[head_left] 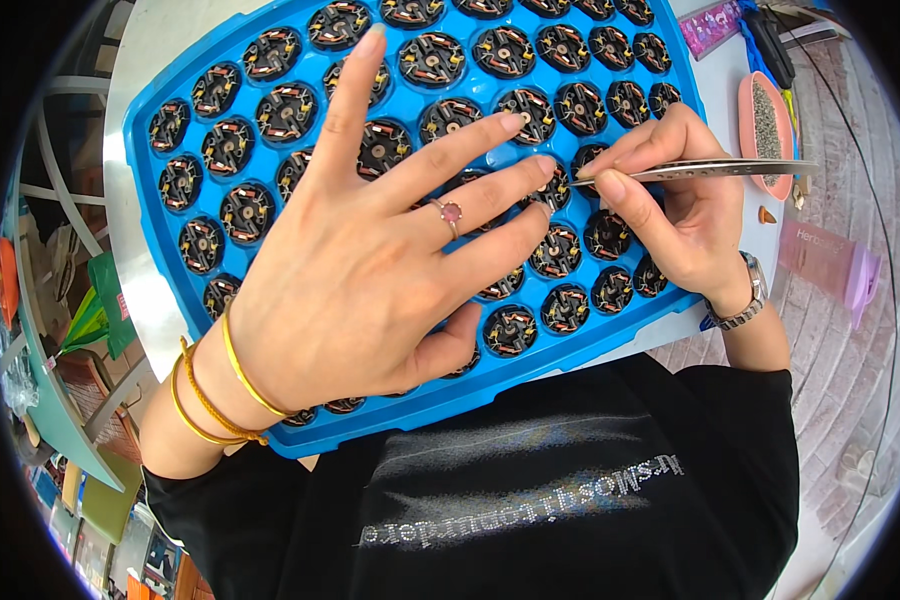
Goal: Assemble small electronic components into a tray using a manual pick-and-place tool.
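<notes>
My left hand lies spread over a blue moulded tray, its fingers stretched and apart, gripping nothing. The middle and ring fingertips rest on or just over a round black component in one pocket. In my right hand, metal tweezers are pinched between thumb and fingers. Their tips point left and reach that same component by the left fingertips. Similar round black components with copper-coloured and yellow bits fill rows of pockets. My left hand hides several of them.
Right of the tray, a pink dish holds small grey pieces. Close by it are a small brown cone and a clear purple-lidded bottle. A pink patterned case lies at the upper right. A dark cable runs down the right side.
</notes>
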`<act>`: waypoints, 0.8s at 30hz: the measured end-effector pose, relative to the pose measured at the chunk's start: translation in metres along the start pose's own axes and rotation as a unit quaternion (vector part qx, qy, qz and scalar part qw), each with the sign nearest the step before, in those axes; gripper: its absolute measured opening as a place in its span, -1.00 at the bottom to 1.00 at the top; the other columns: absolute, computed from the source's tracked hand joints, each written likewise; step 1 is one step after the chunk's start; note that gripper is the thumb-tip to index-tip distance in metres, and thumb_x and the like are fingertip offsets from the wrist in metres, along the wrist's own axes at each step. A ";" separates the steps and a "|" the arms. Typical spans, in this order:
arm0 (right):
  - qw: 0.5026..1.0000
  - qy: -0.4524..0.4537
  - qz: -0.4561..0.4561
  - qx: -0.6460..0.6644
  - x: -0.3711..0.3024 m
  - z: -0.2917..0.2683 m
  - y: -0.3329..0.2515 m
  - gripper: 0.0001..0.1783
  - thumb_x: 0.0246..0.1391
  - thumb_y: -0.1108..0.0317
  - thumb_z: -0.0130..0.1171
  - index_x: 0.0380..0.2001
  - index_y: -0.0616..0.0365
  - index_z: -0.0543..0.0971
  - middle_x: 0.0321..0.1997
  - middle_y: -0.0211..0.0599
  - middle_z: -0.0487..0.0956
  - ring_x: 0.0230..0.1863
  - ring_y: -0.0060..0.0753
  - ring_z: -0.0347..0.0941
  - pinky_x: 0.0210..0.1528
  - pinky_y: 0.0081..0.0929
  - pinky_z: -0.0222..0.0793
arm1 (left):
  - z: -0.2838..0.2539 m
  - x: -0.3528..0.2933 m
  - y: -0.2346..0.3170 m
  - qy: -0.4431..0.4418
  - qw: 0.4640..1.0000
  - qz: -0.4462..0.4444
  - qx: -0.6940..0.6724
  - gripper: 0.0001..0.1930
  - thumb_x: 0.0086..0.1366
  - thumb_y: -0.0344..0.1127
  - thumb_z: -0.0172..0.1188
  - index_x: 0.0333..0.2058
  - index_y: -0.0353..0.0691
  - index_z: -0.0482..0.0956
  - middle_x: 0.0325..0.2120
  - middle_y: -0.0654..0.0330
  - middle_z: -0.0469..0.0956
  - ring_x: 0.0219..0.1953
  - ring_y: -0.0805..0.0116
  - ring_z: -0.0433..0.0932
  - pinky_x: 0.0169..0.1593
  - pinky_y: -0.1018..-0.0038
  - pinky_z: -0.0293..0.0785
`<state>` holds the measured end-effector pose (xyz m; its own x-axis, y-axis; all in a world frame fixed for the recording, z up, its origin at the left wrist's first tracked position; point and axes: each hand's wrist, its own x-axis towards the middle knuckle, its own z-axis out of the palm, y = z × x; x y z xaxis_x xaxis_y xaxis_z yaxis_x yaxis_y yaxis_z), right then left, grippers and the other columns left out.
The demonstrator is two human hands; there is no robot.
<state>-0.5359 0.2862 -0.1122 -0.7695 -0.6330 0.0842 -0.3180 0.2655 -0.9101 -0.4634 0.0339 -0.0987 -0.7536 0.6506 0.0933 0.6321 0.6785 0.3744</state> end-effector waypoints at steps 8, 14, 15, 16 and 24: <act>0.998 -0.022 0.039 0.037 0.004 -0.003 -0.001 -0.83 0.10 0.44 0.30 -0.34 0.27 0.50 -0.41 -0.40 0.54 -0.39 -0.69 0.51 -0.35 -0.75 0.42 | -0.006 0.004 0.009 0.009 1.000 -0.008 0.011 -0.39 -0.13 -0.27 0.20 0.04 0.07 0.55 0.23 0.34 0.38 0.34 0.23 0.23 0.35 -0.37 -0.45; 0.985 -0.105 0.119 0.069 0.012 -0.014 -0.007 -0.79 0.15 0.41 0.25 -0.31 0.17 0.39 -0.30 -0.24 0.61 -0.28 -0.65 0.51 -0.29 -0.71 0.42 | -0.003 0.003 0.005 -0.007 1.000 -0.004 0.016 -0.39 -0.13 -0.26 0.21 0.04 0.05 0.55 0.23 0.38 0.38 0.34 0.23 0.22 0.34 -0.40 -0.45; 0.982 -0.119 0.124 0.078 0.013 -0.015 -0.006 -0.79 0.15 0.40 0.26 -0.31 0.17 0.40 -0.31 -0.25 0.61 -0.28 -0.65 0.51 -0.29 -0.69 0.42 | -0.003 0.003 0.006 -0.009 1.000 -0.007 0.017 -0.39 -0.14 -0.26 0.21 0.03 0.05 0.55 0.22 0.39 0.38 0.34 0.24 0.22 0.34 -0.41 -0.45; 0.982 -0.117 0.123 0.078 0.013 -0.015 -0.007 -0.79 0.15 0.40 0.26 -0.31 0.17 0.40 -0.31 -0.25 0.61 -0.28 -0.65 0.51 -0.29 -0.69 0.42 | -0.004 0.003 0.006 -0.011 1.000 -0.011 0.019 -0.39 -0.14 -0.26 0.22 0.03 0.05 0.56 0.22 0.39 0.38 0.35 0.24 0.22 0.33 -0.42 -0.45; 0.943 -0.184 -0.158 -0.229 0.014 -0.009 -0.029 -0.84 -0.12 0.57 0.30 -0.50 0.20 0.49 -0.40 -0.22 0.61 -0.42 -0.30 0.56 -0.45 -0.51 0.44 | -0.004 0.001 0.004 -0.006 1.000 -0.012 0.009 -0.46 -0.12 -0.26 0.19 -0.02 0.01 0.58 0.20 0.37 0.41 0.33 0.25 0.23 0.33 -0.43 -0.43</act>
<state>-0.5423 0.2758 -0.0807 -0.3786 -0.9203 0.0981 -0.7693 0.2540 -0.5863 -0.4624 0.0359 -0.0934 -0.7660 0.6384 0.0746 0.6178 0.6993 0.3595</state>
